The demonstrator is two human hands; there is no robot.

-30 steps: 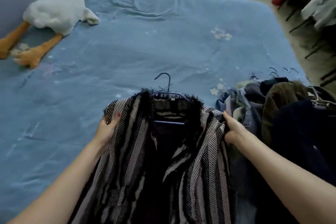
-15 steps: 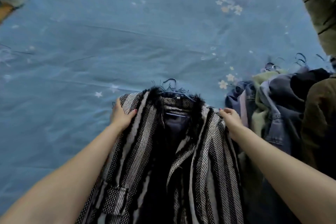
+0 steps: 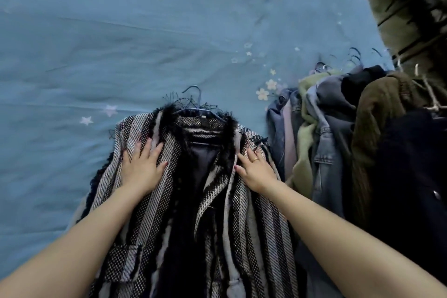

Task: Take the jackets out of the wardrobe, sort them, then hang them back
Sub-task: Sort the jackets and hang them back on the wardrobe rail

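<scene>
On the blue bedspread (image 3: 121, 43), seen from the head camera, the striped jacket (image 3: 150, 201) now lies flat, where half a second ago both hands pinched its shoulders and held it up. The left hand (image 3: 141, 169) rests palm down, fingers spread, on the jacket's left front panel; the right hand (image 3: 254, 169), with a ring on one finger, lies flat on the right panel. Neither hand grips anything. The jacket sits directly under and between the two hands, its collar pointing away from the person. It is a coarse woven fabric in black, grey and white stripes, with a fuzzy black trim along the collar and front edges, and it is on a thin blue hanger (image 3: 197, 104) whose hook lies on the bedspread. Just to the right, touching its edge, lies a pile of jackets (image 3: 338, 140): denim, pale green fleece, brown corduroy and dark cloth.
</scene>
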